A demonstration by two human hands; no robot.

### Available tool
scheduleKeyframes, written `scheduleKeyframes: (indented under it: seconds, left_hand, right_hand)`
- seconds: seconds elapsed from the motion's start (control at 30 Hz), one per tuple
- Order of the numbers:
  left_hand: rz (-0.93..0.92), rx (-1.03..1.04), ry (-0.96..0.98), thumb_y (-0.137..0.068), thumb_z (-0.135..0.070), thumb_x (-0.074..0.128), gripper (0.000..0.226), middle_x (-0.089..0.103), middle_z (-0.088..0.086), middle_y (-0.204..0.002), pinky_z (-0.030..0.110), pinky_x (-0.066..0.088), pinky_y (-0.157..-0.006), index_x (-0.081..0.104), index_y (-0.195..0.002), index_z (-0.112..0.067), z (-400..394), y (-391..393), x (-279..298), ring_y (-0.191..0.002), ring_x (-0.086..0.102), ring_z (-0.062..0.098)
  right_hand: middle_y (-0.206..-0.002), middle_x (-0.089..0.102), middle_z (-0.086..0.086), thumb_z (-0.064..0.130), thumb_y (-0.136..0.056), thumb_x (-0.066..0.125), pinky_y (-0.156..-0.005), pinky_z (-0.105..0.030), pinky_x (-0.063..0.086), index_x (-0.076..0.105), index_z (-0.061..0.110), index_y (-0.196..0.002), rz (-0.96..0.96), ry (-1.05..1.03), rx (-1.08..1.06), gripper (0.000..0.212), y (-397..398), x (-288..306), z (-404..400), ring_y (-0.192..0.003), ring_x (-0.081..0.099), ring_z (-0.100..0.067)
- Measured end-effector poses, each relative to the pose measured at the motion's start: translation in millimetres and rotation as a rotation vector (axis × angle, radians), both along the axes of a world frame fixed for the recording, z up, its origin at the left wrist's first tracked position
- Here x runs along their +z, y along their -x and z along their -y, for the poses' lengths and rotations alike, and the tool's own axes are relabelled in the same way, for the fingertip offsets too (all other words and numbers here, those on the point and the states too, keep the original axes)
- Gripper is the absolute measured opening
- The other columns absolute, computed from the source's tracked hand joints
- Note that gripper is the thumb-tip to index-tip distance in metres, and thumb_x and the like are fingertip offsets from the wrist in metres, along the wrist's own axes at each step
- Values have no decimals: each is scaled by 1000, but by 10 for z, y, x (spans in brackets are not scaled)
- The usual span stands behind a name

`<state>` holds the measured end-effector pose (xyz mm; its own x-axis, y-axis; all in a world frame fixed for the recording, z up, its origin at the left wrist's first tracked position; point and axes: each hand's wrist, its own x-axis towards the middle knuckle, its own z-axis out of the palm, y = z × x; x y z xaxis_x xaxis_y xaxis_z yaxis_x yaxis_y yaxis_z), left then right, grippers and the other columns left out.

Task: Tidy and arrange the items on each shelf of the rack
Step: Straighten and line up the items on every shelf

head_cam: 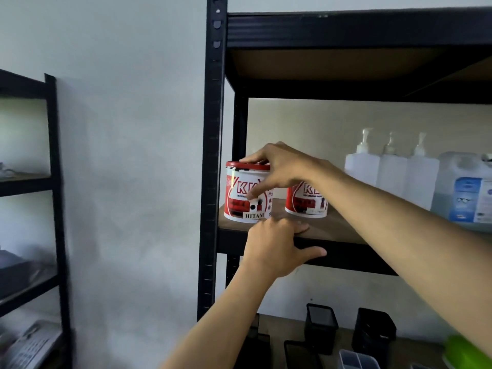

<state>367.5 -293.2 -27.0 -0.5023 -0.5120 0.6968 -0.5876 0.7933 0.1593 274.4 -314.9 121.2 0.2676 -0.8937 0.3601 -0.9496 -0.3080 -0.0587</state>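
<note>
Nearest, on the lower shelf (279, 323): black mesh pen holders (320, 326), a grey divided organiser (358, 359) and a green lidded thing (464, 350) at the right edge, standing loosely and not in any row, so apparently still to be arranged; insides of the holders too dark to read. Above that, left hand (271, 249) resting on the front lip of the middle shelf (332, 230), fingers lying relaxed on the board, thumb under the black rail, gripping nothing movable. Just behind, right hand (277, 169) reaching across to the left paint tin (246, 193), fingers spread over the red lid and thumb down the label, clamped on it; tin upright at the shelf's front left corner, lid on, label reading HITAM, contents unseen. A little way right, second paint tin (306, 201) of the same brand, upright, half hidden by the forearm, apart from the first. Farther back and right, three white pump bottles (391, 169) in a tidy touching row, then a translucent jerrycan (463, 187) with a blue label, part full of clear liquid. Probably mid-task: bottles already lined up, tins being placed now, lower shelf left.
</note>
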Motion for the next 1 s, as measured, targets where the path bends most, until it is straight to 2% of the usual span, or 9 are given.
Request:
scheduleKeyframes:
  seconds: [0.07,0.13,0.23,0.47,0.6,0.77,0.9,0.93,1.0]
  left_hand:
    - [-18,2,1,-77,-81,60,65,72,-11,-119,37,54,-90,68,-124,-36,10,-3,-3,-107,67,18]
    - [-17,6,8,-78,-81,59,64,71,-11,-119,37,54,-91,69,-123,-37,18,-3,-11,-108,66,19]
    - [-16,2,15,-78,-80,59,64,71,-10,-119,38,55,-91,69,-124,-37,20,-4,-24,-109,65,18]
    - [-16,8,39,-79,-79,59,60,74,-9,-104,35,57,-80,71,-113,-30,15,1,-36,-96,67,13]
    - [-16,3,48,-79,-80,59,62,75,-9,-106,35,56,-81,71,-117,-32,37,-1,-34,-98,67,15]
    - [-16,4,82,-80,-78,59,61,75,-8,-103,34,55,-81,72,-114,-28,43,1,-37,-94,69,15]
    - [-17,-2,82,-80,-79,58,63,75,-9,-104,35,57,-81,72,-115,-29,39,-8,-27,-95,69,14]
    - [-2,2,62,-80,-80,58,64,75,-9,-106,36,57,-83,71,-117,-30,27,-12,-17,-98,69,14]
    - [48,-13,-22,-80,-79,59,64,73,-9,-113,38,56,-88,69,-122,-31,15,-39,20,-105,66,14]
  right_hand:
    - [-123,74,6,39,-72,91,-77,-20,47,59,31,-143,3,-4,13,79,28,22,17,-102,68,-8]
    - [-119,74,8,39,-72,92,-81,-24,49,59,33,-142,-23,0,18,78,49,38,36,-97,66,-5]
    - [-116,75,10,39,-72,92,-81,-24,49,59,33,-143,-42,11,22,78,92,15,122,-98,66,-6]
    - [-110,77,6,36,-71,93,-85,-28,58,65,26,-136,12,7,35,72,273,-13,379,-92,71,-4]
    - [-109,77,6,33,-68,95,-79,-20,55,66,26,-136,36,3,22,75,353,-9,511,-88,70,2]
    - [-112,77,2,33,-65,96,-91,-36,59,67,23,-135,37,-1,-25,76,374,-3,635,-97,73,-11]
    - [-118,76,2,34,-70,94,-89,-30,56,61,25,-142,32,-31,-35,80,362,-2,595,-95,70,-8]
    - [-122,74,1,35,-72,93,-90,-31,54,57,26,-146,18,-47,-40,83,355,-5,564,-98,69,-10]
    - [-139,66,0,42,-72,91,-104,-40,50,49,26,-152,-11,-30,-57,91,368,-8,493,-120,64,-20]
